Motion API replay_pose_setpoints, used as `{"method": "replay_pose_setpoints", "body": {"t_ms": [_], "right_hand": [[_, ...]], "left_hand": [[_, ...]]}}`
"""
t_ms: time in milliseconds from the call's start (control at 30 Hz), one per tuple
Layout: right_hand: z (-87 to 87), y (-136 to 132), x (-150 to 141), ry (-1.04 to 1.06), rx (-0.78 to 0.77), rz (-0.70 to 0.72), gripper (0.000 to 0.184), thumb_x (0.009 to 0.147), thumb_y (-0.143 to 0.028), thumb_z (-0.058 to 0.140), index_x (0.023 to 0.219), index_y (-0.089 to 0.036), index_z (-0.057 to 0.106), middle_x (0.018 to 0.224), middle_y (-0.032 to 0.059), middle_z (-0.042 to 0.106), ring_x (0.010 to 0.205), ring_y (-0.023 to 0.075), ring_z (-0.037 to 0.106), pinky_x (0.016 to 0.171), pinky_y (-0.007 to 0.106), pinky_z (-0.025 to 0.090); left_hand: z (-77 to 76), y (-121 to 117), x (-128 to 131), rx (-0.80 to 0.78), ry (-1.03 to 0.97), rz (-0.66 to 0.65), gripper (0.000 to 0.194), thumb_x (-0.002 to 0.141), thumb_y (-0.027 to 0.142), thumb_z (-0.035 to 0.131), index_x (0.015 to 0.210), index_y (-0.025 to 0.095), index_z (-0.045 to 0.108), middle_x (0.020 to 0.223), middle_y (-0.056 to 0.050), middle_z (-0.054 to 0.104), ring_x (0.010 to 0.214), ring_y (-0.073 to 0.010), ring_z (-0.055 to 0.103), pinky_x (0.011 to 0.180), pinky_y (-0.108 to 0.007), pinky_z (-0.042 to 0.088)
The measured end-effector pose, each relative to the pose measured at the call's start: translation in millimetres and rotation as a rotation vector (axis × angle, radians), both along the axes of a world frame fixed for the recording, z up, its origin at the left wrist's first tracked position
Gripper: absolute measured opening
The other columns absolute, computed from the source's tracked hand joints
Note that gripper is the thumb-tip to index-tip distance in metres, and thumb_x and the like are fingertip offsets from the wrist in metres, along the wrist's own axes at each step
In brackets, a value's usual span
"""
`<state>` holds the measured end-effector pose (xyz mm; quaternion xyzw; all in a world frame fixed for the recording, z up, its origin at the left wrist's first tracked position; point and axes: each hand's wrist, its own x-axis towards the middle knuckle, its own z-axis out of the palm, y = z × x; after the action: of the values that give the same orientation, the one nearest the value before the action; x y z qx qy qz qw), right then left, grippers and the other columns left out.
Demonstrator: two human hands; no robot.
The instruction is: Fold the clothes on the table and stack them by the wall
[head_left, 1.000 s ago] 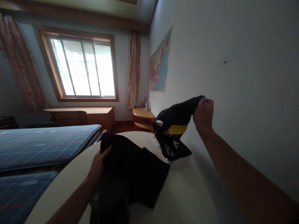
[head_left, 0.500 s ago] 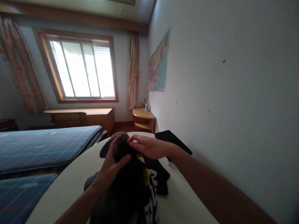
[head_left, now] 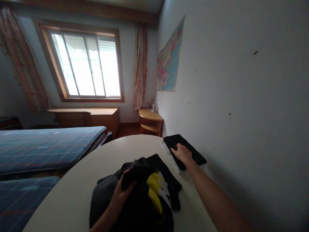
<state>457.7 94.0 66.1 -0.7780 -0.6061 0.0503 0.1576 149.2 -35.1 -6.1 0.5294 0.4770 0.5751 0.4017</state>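
Note:
A black shirt [head_left: 137, 206] with a yellow and white print lies bunched on the round white table [head_left: 140, 141]. My left hand [head_left: 122, 193] is closed on a raised fold of it, thumb on the near side. Farther right, my right hand [head_left: 182, 153] is over a shallow box [head_left: 170, 151] with pale, see-through sides and a flat black top. Its fingers are curled together at the black surface; whether something small is between them cannot be made out. A sleeve-like black flap [head_left: 175, 185] spreads from the shirt toward the box.
The white wall [head_left: 229, 145] runs close along the right, beside the box. Beds with blue plaid mattresses [head_left: 60, 148] stand to the left of the table. Beyond it are a wooden desk [head_left: 103, 112] under the window and a corner shelf [head_left: 151, 114].
My right hand has left the shirt and moved right to the box. The shirt's held part is lower and its yellow print shows more. My left hand stays on the shirt. The view has shifted slightly.

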Motion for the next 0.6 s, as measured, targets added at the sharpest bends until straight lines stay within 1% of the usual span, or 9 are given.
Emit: {"method": "replay_pose_setpoints", "body": {"t_ms": [67, 167, 267, 333, 400, 467, 533, 600], "right_hand": [[-11.0, 7, 1, 0.004, 0.011, -0.015, 0.039, 0.089, -0.044, 0.059, 0.114, -0.016, 0.066, 0.117, 0.0175, 0.067, 0.108, 0.0317, 0.065, 0.085, 0.038, 0.048], [-20.0, 16, 3, 0.053, 0.013, -0.015, 0.029, 0.090, -0.039, 0.058, 0.104, -0.017, 0.071, 0.112, 0.0152, 0.070, 0.104, 0.0293, 0.067, 0.080, 0.035, 0.048], [-20.0, 19, 10, 0.144, 0.023, -0.001, 0.024, 0.090, -0.034, 0.058, 0.095, -0.017, 0.073, 0.101, 0.0121, 0.074, 0.095, 0.0252, 0.069, 0.076, 0.029, 0.048], [-14.4, 18, 15, 0.207, 0.063, 0.002, 0.021, 0.090, -0.031, 0.058, 0.090, -0.017, 0.073, 0.096, 0.0101, 0.074, 0.091, 0.0226, 0.069, 0.076, 0.027, 0.047], [-3.0, 13, 19, 0.258, 0.147, -0.028, 0.022, 0.091, -0.030, 0.054, 0.092, -0.017, 0.071, 0.095, 0.0107, 0.074, 0.091, 0.0221, 0.068, 0.077, 0.026, 0.047], [15.6, 7, 22, 0.299, 0.267, -0.092, 0.027, 0.094, -0.030, 0.046, 0.098, -0.015, 0.068, 0.097, 0.0140, 0.072, 0.094, 0.0242, 0.067, 0.080, 0.028, 0.046], [42.3, 0, 29, 0.333, 0.408, -0.158, 0.034, 0.096, -0.031, 0.037, 0.106, -0.012, 0.064, 0.102, 0.0178, 0.069, 0.099, 0.0263, 0.064, 0.085, 0.031, 0.046], [76.8, -8, 42, 0.365, 0.561, -0.195, 0.039, 0.098, -0.030, 0.027, 0.114, -0.010, 0.057, 0.111, 0.0193, 0.064, 0.107, 0.0256, 0.060, 0.090, 0.033, 0.044]], "left_hand": [[-0.8, 0, -1, 0.022, 0.022, 0.015, 0.052, 0.064, 0.051, 0.079, 0.107, 0.024, 0.068, 0.110, -0.006, 0.073, 0.115, -0.0352, 0.062, 0.105, -0.044, 0.046], [1.2, -4, -2, 0.047, 0.049, 0.034, 0.053, 0.067, 0.051, 0.078, 0.111, 0.023, 0.067, 0.113, -0.007, 0.072, 0.118, -0.0350, 0.060, 0.108, -0.045, 0.043], [0.6, -13, -4, 0.052, 0.049, 0.041, 0.054, 0.069, 0.051, 0.077, 0.115, 0.024, 0.066, 0.118, -0.006, 0.070, 0.124, -0.0343, 0.056, 0.110, -0.044, 0.040], [-1.3, -19, -6, 0.026, 0.024, 0.039, 0.052, 0.071, 0.054, 0.074, 0.114, 0.026, 0.067, 0.119, -0.005, 0.069, 0.128, -0.0335, 0.053, 0.112, -0.042, 0.039], [-1.4, -24, -6, -0.017, -0.018, 0.059, 0.048, 0.071, 0.056, 0.073, 0.109, 0.026, 0.069, 0.118, -0.005, 0.069, 0.130, -0.0333, 0.050, 0.113, -0.042, 0.038], [2.8, -24, -5, -0.067, -0.064, 0.089, 0.047, 0.068, 0.058, 0.073, 0.102, 0.024, 0.072, 0.111, -0.006, 0.071, 0.127, -0.0349, 0.053, 0.110, -0.043, 0.041], [11.8, -22, -4, -0.127, -0.111, 0.076, 0.048, 0.067, 0.057, 0.074, 0.100, 0.022, 0.072, 0.102, -0.007, 0.074, 0.116, -0.0361, 0.060, 0.102, -0.045, 0.048], [24.3, -19, -8, -0.217, -0.167, 0.035, 0.048, 0.070, 0.056, 0.072, 0.102, 0.020, 0.071, 0.094, -0.007, 0.076, 0.101, -0.0342, 0.068, 0.090, -0.045, 0.055]]}}
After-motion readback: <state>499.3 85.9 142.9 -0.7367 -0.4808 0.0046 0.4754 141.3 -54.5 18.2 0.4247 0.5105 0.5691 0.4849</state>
